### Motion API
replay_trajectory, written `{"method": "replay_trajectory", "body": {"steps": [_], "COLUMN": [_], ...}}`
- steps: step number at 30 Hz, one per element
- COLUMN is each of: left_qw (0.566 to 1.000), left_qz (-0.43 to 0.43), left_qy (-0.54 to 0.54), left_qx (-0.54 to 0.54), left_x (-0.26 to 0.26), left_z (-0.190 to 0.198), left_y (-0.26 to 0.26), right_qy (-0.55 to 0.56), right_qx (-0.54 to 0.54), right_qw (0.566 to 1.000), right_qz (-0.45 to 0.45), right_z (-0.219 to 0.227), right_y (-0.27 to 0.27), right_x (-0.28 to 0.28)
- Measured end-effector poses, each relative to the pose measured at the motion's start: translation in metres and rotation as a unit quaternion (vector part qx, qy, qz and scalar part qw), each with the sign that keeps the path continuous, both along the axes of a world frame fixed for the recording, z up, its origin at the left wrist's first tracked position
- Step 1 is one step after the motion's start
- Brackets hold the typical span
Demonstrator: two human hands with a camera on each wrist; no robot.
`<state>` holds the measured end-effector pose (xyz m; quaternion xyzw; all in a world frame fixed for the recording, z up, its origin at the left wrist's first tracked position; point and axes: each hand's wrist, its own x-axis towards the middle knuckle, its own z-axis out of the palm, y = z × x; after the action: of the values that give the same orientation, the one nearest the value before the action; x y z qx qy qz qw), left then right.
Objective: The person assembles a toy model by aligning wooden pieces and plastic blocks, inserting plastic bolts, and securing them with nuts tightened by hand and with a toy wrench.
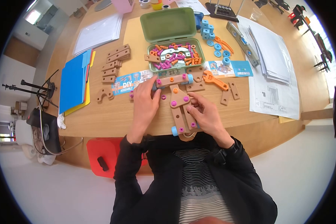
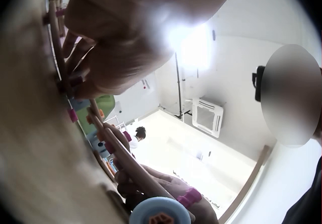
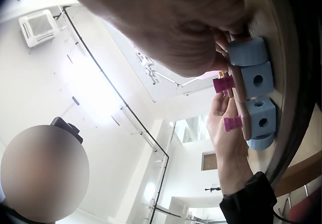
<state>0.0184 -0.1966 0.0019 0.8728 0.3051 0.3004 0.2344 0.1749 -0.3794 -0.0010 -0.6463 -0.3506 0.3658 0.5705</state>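
A toy construction model (image 1: pixel 179 100) of brown, wood-coloured bars lies before me at the table's front edge. Magenta and orange bolts join its crossbar (image 1: pixel 175 79), its tapered plate and two lengthwise bars. Light blue blocks and wheels (image 3: pixel 247 51) show at its near end in the right wrist view. My left hand (image 1: pixel 145 100) grips the crossbar's left end, thumb on the near side. With thumb and fingers, my right hand (image 1: pixel 205 115) holds the right lengthwise bar just below the plate. A magenta nut (image 1: pixel 163 97) lies by the left thumb.
Beyond the model stands an open green box (image 1: pixel 202 56) of bolts. Brown bars (image 1: pixel 115 59) are stacked left, near blue folders (image 1: pixel 75 80). An orange wrench (image 1: pixel 215 80), loose bars and blue wheels (image 1: pixel 217 47) lie right, with papers (image 1: pixel 270 56) farther out.
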Motion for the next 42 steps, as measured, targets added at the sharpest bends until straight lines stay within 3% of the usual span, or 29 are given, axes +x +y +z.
{"method": "replay_trajectory", "body": {"steps": [22,27,30,33,42], "left_qw": [0.999,0.998,0.998,0.999,0.999], "left_qz": [0.023,0.024,0.025,0.027,0.022], "left_qy": [-0.028,-0.039,-0.04,-0.022,-0.025], "left_qx": [0.013,-0.044,-0.044,0.004,-0.001], "left_x": [0.008,0.008,0.008,0.007,0.003], "left_z": [-0.003,-0.001,0.0,-0.003,0.008], "left_y": [0.007,0.004,0.004,0.007,0.001], "right_qy": [-0.011,-0.001,-0.009,-0.025,-0.016], "right_qx": [0.007,-0.026,0.007,0.001,-0.029], "right_qw": [1.0,1.0,1.0,1.0,0.999], "right_qz": [-0.004,0.016,-0.003,0.001,0.015], "right_z": [-0.009,-0.004,-0.005,-0.001,-0.001], "right_y": [0.005,0.004,0.005,0.004,0.001], "right_x": [0.0,0.0,-0.001,0.0,0.003]}}
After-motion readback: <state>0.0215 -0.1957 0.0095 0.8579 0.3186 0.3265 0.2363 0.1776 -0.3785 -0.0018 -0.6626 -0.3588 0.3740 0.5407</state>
